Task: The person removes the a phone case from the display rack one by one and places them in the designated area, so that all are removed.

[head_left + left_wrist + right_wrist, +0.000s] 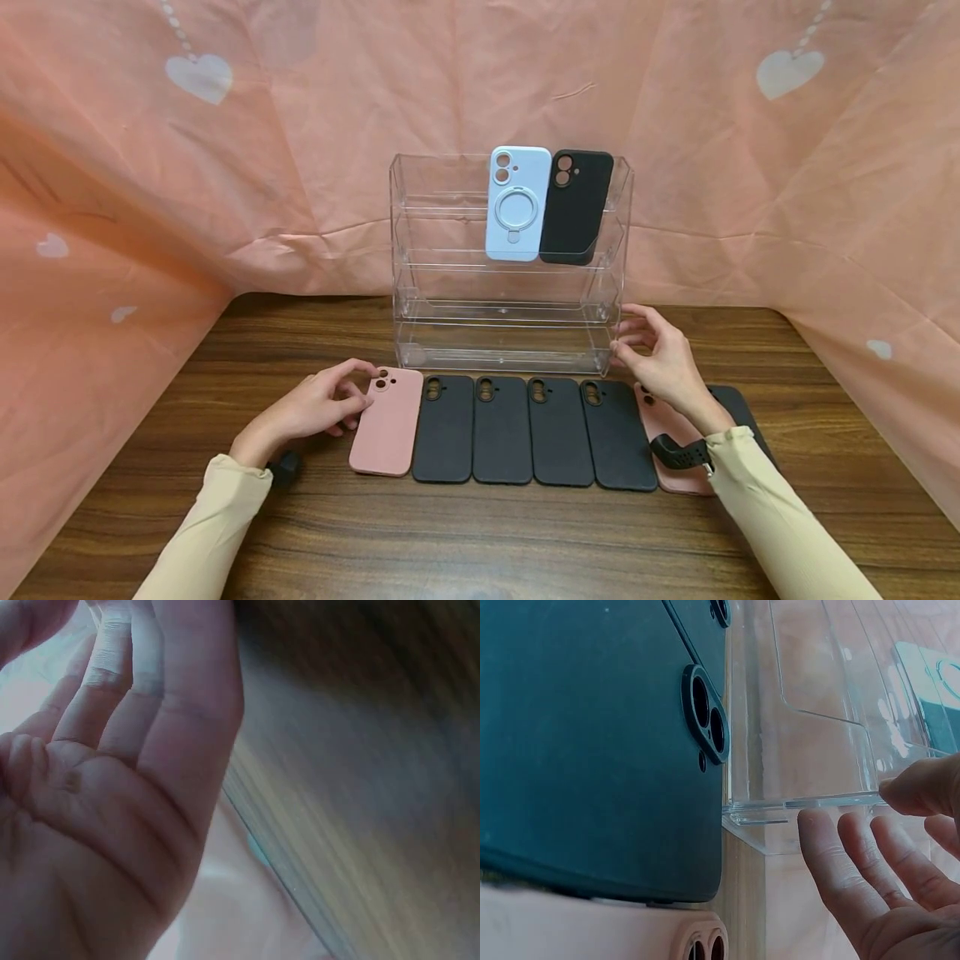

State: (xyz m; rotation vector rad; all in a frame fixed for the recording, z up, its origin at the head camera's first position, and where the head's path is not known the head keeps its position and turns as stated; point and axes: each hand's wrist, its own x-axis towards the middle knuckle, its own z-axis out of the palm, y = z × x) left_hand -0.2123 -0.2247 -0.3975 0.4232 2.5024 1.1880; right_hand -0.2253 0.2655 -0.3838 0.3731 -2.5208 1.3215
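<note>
My left hand (pixel 311 406) rests low over the table, fingers loosely bent, with fingertips right at the upper left edge of a pink phone case (pixel 386 429). In the left wrist view its palm (pixel 97 825) shows beside a blurred wood surface. My right hand (pixel 663 358) is at the right side wall of a clear tiered display rack (pixel 502 360). Extended fingers (pixel 836 859) and the thumb meet that wall near its front edge in the right wrist view. The right forearm passes over a second pink case (pixel 678 425) and a dark case (pixel 738 408), partly hiding both.
Several black phone cases (pixel 502 429) lie side by side in front of the rack, camera cutouts at the far end. A white case with a ring (pixel 515 225) and a black case (pixel 576 208) stand in an upper tier. Peach fabric (pixel 337 108) hangs behind the wooden table (pixel 420 542).
</note>
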